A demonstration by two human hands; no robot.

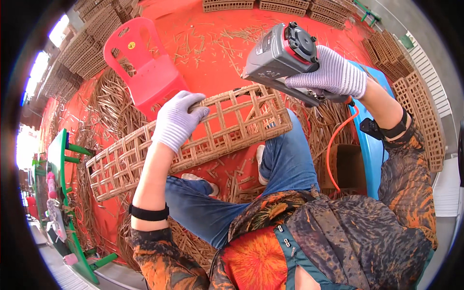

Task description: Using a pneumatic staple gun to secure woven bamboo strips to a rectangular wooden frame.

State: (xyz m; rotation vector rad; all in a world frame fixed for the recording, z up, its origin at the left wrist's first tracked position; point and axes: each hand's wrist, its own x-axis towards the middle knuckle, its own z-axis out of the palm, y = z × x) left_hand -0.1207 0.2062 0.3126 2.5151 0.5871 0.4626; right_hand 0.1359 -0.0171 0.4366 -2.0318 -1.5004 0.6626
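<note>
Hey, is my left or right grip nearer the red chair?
Left. Your left grip is at the woven frame, just below the red chair in view; your right grip is farther right, around the grey tool.

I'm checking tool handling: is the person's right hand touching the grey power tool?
Touching. The head view shows the gloved right hand wrapped around the handle of the grey power tool.
</note>
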